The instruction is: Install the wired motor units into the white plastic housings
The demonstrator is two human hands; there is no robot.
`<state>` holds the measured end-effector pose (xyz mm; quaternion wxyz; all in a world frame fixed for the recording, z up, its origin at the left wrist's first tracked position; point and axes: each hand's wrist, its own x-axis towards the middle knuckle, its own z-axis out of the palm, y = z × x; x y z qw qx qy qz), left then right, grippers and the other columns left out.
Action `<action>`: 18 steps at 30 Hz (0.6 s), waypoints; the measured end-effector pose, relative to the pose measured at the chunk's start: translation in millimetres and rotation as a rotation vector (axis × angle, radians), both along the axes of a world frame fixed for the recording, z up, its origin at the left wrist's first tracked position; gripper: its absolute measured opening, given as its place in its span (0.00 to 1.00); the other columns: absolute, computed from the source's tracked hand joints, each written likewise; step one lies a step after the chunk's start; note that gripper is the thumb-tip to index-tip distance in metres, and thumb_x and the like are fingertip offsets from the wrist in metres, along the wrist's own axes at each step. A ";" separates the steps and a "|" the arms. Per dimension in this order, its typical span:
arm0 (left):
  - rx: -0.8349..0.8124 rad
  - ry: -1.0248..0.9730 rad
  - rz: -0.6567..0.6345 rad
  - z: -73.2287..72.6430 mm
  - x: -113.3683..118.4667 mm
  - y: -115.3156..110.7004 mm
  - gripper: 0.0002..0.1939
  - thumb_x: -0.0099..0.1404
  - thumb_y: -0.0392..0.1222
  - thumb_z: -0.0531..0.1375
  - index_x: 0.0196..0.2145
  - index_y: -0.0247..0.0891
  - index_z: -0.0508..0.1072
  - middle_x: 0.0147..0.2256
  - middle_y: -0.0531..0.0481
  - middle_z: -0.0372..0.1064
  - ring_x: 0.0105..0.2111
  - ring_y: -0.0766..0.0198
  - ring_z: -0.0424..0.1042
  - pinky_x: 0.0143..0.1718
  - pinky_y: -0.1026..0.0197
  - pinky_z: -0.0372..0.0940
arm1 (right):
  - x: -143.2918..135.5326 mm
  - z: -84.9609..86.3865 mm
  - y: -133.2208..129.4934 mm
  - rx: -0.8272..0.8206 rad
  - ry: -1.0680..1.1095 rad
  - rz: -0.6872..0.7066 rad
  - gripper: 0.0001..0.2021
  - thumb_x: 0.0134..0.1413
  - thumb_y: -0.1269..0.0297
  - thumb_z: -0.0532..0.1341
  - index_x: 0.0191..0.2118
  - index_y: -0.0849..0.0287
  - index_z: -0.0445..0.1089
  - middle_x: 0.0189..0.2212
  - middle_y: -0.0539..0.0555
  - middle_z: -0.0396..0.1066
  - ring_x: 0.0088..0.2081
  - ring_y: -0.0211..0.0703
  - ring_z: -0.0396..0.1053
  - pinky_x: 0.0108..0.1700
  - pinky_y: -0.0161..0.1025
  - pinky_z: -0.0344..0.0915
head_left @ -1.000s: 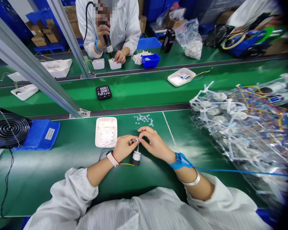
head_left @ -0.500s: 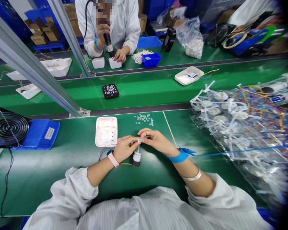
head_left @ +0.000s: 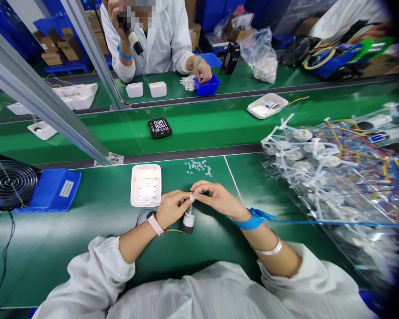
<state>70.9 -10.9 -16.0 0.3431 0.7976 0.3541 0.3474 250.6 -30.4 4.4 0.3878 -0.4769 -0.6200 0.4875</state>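
Fingertips of my left hand [head_left: 173, 207] pinch a small white tube connector [head_left: 192, 197], with thin tubing running from it. From the other side, my right hand [head_left: 213, 195] closes thumb and fingers on the tubing at the same connector. Just below hangs or rests a small motor pump [head_left: 188, 221], white on top and black at its lower end, joined by a short clear tube; I cannot tell whether it touches the table. Coloured wires lie by my left wrist. A white plastic housing [head_left: 146, 186] sits to the left, and small clear rings [head_left: 198, 166] are scattered beyond my hands.
Bagged pumps with tubes and wires [head_left: 306, 164] crowd the right. A fan [head_left: 11, 181] and blue bin [head_left: 61, 189] stand left. Across the green conveyor [head_left: 206, 128], carrying a display panel [head_left: 160, 127] and a white shell [head_left: 267, 106], a co-worker holds an electric screwdriver [head_left: 134, 42].
My hands keep their pinch at the connector, almost unmoved. The co-worker has raised the screwdriver and put the other hand into the small blue bin. The panel and shell have shifted right.
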 end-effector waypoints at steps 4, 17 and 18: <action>0.015 0.021 -0.004 -0.8 0.5 -0.5 0.07 0.61 0.38 0.59 0.35 0.37 0.76 0.24 0.52 0.68 0.22 0.70 0.64 0.25 0.68 0.60 | -3.6 2.9 -2.4 0.027 -0.050 -0.038 0.09 0.51 0.61 0.60 0.27 0.61 0.70 0.35 0.55 0.69 0.39 0.41 0.67 0.45 0.41 0.61; 0.039 0.035 -0.027 1.2 0.3 -4.1 0.09 0.62 0.41 0.57 0.36 0.37 0.76 0.24 0.51 0.69 0.22 0.69 0.65 0.26 0.67 0.61 | -3.2 -0.2 -1.9 -0.051 -0.016 -0.046 0.10 0.47 0.59 0.63 0.25 0.60 0.70 0.33 0.54 0.69 0.37 0.41 0.67 0.45 0.42 0.61; 0.041 0.037 -0.022 1.4 0.2 -5.0 0.09 0.62 0.41 0.57 0.36 0.37 0.76 0.24 0.51 0.69 0.22 0.69 0.65 0.25 0.67 0.61 | -3.5 -0.6 -1.9 -0.057 -0.009 -0.040 0.10 0.47 0.58 0.63 0.25 0.60 0.69 0.33 0.54 0.69 0.37 0.41 0.67 0.45 0.42 0.61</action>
